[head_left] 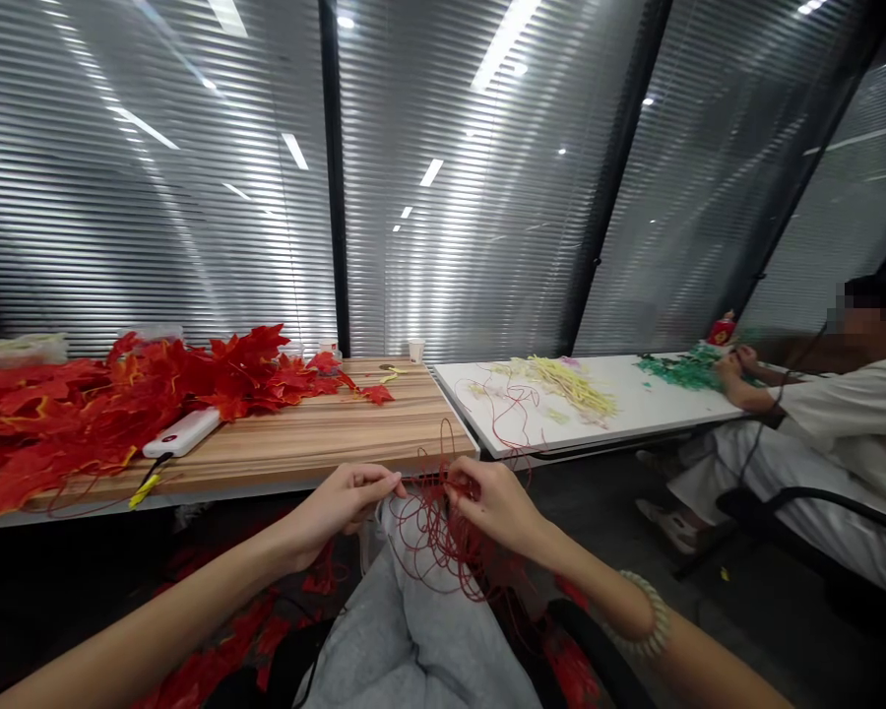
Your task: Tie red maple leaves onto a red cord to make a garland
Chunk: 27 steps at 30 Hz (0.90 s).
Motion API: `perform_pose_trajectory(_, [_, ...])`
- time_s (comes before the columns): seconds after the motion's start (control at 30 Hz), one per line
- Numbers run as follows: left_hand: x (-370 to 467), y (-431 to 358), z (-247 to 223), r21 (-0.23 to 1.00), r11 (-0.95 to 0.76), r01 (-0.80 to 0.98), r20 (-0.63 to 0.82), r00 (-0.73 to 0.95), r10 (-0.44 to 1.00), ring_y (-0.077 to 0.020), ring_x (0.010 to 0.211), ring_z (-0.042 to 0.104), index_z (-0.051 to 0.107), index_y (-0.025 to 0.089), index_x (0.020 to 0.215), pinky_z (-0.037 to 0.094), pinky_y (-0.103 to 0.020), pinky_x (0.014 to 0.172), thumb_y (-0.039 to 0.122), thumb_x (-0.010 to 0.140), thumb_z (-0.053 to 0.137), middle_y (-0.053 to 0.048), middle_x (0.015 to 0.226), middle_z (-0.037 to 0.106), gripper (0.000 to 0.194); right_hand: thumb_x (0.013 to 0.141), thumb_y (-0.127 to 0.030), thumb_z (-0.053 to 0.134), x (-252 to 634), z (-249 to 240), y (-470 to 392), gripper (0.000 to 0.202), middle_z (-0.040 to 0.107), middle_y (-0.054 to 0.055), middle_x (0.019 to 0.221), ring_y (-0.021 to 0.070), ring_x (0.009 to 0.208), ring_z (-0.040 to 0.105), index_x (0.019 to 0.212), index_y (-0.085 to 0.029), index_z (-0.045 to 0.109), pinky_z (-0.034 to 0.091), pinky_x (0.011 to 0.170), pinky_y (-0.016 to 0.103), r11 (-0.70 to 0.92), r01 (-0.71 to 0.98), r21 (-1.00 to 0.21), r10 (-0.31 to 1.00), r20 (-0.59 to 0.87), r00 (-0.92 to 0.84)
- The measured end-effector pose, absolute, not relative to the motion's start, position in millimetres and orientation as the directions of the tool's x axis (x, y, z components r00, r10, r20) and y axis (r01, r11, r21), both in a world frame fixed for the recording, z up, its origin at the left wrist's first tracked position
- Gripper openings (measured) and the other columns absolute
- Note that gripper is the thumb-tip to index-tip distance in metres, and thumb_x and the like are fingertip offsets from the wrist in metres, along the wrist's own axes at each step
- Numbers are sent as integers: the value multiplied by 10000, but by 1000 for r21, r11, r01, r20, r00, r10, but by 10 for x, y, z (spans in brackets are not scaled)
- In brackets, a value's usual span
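Observation:
A loose tangle of thin dark-red cord [443, 537] hangs over my lap, full of loops. My left hand [350, 500] pinches a strand of it between thumb and fingertips, at the tangle's left side. On the other side, my right hand [491, 500] has its fingers closed on the cord near the top of the bundle. Several loops stick up between the two hands, in front of the table edge. One strand runs off to the right and lies in curls on the white table [454, 382].
Red artificial maple leaves [162, 379] are heaped on the wooden table [325, 428], beside a white power bank [183, 433] and a paper cup [416, 351]. Yellow strips [572, 386] and green pieces [686, 367] lie on the white table. A co-worker [849, 404] sits at right.

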<state>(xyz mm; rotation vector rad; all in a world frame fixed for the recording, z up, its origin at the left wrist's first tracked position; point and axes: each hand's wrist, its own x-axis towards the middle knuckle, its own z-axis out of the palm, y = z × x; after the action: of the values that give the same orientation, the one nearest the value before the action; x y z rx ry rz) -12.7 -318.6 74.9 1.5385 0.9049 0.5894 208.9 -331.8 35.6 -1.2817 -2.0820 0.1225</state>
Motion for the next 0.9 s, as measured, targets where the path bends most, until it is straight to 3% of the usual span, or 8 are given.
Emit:
perform_pose_trajectory(0.27, [-137, -3224, 732, 971, -29, 238, -115, 564, 818, -64, 452, 111, 574, 143, 784, 89, -227, 414, 530, 767, 507, 82, 496, 183, 393, 738, -143, 506, 2116, 422, -3326, 63, 598, 8, 672, 125, 604, 534, 772, -168, 554, 375, 584, 209, 547, 707, -448, 784, 571, -245])
perform_pose_trajectory(0.9, [-164, -3224, 829, 977, -50, 207, -66, 517, 853, -57, 435, 114, 563, 144, 783, 82, -228, 412, 543, 758, 501, 83, 502, 206, 404, 756, -153, 525, 2072, 318, -3269, 53, 612, 6, 687, 126, 614, 547, 789, -171, 562, 375, 561, 201, 556, 695, -455, 785, 562, -260])
